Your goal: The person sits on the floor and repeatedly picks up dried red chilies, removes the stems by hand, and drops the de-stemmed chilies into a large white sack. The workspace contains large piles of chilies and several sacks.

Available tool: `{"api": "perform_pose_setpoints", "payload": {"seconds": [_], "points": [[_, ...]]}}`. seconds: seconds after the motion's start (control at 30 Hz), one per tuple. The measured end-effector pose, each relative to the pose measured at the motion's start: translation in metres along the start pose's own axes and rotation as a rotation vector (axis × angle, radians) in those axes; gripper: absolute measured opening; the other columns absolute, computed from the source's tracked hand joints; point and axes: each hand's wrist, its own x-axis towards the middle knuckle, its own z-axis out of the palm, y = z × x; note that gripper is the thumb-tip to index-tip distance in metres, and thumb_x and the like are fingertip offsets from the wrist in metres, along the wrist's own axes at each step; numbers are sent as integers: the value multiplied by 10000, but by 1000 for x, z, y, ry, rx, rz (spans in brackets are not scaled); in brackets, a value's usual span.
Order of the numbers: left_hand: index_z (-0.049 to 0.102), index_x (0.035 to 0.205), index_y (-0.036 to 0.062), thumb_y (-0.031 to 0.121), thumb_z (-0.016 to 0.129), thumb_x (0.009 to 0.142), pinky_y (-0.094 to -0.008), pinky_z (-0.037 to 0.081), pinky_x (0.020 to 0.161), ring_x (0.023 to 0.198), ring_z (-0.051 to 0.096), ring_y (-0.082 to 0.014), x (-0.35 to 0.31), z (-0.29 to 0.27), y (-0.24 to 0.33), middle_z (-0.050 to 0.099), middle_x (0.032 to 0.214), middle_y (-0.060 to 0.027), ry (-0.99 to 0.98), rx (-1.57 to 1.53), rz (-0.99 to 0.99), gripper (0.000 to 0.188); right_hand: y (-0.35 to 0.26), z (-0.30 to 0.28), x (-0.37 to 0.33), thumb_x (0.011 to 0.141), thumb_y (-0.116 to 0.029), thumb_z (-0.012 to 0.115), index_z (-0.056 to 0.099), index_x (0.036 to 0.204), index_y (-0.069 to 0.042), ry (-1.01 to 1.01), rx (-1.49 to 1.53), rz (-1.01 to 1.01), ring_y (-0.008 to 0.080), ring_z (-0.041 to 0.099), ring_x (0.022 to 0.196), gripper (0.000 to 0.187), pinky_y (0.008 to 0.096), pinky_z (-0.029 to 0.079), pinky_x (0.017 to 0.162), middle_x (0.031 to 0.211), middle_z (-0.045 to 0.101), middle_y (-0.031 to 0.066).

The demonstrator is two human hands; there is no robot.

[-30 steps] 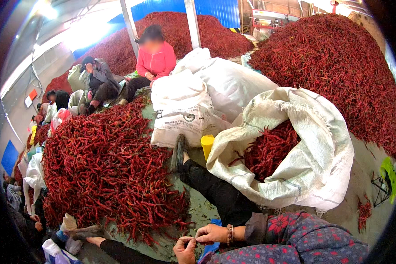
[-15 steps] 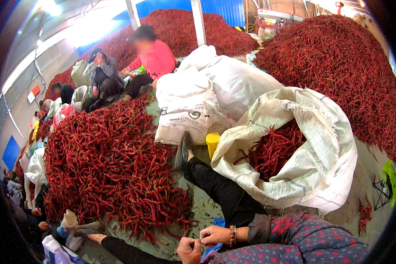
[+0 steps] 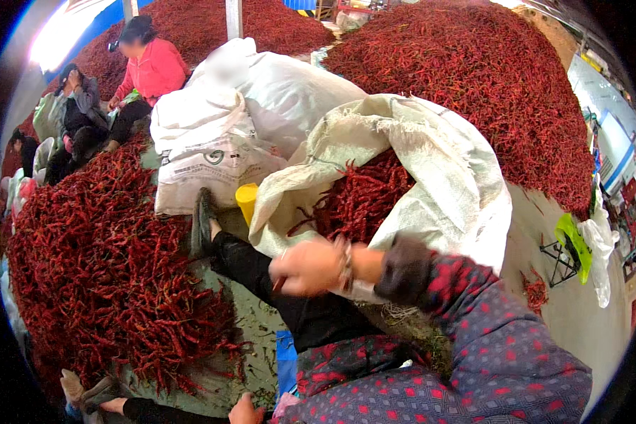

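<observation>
My right hand, smeared by motion, is raised over my outstretched leg beside the near rim of an open white woven sack. Its fingers are curled, with a short dark red bit, seemingly a chili pepper, poking out beneath them. Red chili peppers lie inside the sack. At the lower edge my left hand shows only in part, near my lap; most of its fingers are cut off. A wide heap of red chilies spreads along the floor to the left of my legs.
Full white sacks stand beyond my foot, with a yellow cylinder beside them. A tall chili mound rises at the far right. People sit behind the heap. A folding stool frame and green bag are at right.
My two hands were together over my lap; the right has moved up and away toward the open sack, while the left stays low. The view has swung to the right.
</observation>
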Motion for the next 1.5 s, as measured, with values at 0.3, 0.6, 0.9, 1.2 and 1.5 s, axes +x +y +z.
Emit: {"api": "perform_pose_setpoints", "payload": {"seconds": [0.3,0.6,0.9,1.2,1.5], "points": [[531,969,43,199,539,767,-397,439,700,842,544,-359,15,-2,-2,585,889,-189,-45,-191,-113,255,177,-61,-13,715,-93,488,597,914,-14,-43,-163,789,257,602,734,240,355,466,694,859,611,158],[537,1011,38,180,540,780,-370,438,717,856,551,-338,32,-3,5,581,894,-196,-29,-307,-117,272,306,-19,53,706,-173,582,425,1111,9,589,287,897,220,569,817,471,323,477,570,978,562,157],[553,985,33,160,518,786,-361,438,714,842,562,-319,40,18,-5,589,889,-178,-87,-394,-156,239,300,-66,116,734,-277,537,431,1153,-48,585,22,732,297,536,919,489,337,422,814,1055,544,147],[548,987,26,155,512,782,-364,430,747,872,549,-327,33,6,3,579,911,-183,-51,-356,-134,244,259,-20,96,653,-242,556,569,1019,-20,181,53,722,278,564,866,429,310,425,781,958,588,182],[525,779,36,164,495,758,-443,415,618,731,524,-375,33,19,-22,546,775,-180,100,-196,-57,134,135,-76,100,741,-187,552,593,978,-34,40,16,257,142,567,779,285,259,455,712,867,615,73]]}}
